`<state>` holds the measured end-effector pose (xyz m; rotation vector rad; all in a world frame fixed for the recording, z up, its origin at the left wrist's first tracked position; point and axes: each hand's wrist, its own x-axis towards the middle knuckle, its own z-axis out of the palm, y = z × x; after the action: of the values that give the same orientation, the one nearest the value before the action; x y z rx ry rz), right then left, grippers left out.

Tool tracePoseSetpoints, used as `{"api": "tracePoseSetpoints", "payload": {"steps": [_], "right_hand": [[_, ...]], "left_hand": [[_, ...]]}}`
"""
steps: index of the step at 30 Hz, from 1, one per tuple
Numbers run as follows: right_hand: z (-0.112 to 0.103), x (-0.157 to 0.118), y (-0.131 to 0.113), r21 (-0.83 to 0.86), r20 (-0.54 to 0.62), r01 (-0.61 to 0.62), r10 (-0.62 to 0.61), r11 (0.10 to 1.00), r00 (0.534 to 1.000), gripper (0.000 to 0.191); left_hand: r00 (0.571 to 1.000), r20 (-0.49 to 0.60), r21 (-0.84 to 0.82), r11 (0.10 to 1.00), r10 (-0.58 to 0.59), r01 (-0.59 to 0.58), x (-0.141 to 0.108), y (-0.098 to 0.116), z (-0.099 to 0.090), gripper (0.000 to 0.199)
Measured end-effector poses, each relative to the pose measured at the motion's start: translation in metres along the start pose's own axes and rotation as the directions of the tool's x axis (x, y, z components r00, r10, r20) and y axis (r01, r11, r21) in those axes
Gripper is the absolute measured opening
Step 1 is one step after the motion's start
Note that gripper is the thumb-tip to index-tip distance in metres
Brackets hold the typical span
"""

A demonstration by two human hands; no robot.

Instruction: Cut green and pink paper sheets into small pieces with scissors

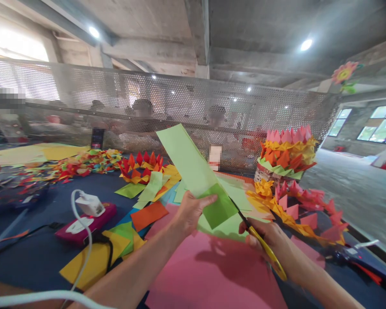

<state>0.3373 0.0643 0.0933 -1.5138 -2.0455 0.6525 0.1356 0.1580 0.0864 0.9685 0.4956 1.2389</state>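
At centre, green paper [188,161] is pinched in the left hand [190,212]; near five o'clock, yellow-handled scissors [259,241] are gripped in the right hand [274,237], with pink paper [215,274] spread at six o'clock.

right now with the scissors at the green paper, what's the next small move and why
Probably one short snip with the scissors along the edge of the darker green paper: the right hand holds them with the blades at that edge, and the left hand pinches this paper against the pale green strip, which should steady the cut.
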Motion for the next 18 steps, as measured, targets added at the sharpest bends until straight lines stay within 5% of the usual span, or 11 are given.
{"api": "tracePoseSetpoints", "payload": {"steps": [12,18], "right_hand": [[-0.0010,-0.0050,-0.0027,-0.042,-0.013,0.076,-0.076,0.996,0.997,0.044],[0.0001,-0.0044,-0.0054,0.064,0.018,0.023,-0.024,0.998,1.000,0.041]], "left_hand": [[0.998,0.026,0.044,0.998,-0.054,0.053,-0.0049,0.0000,0.0052,0.038],[0.998,0.043,0.055,0.997,-0.048,0.046,-0.0065,-0.0018,0.0062,0.036]]}}
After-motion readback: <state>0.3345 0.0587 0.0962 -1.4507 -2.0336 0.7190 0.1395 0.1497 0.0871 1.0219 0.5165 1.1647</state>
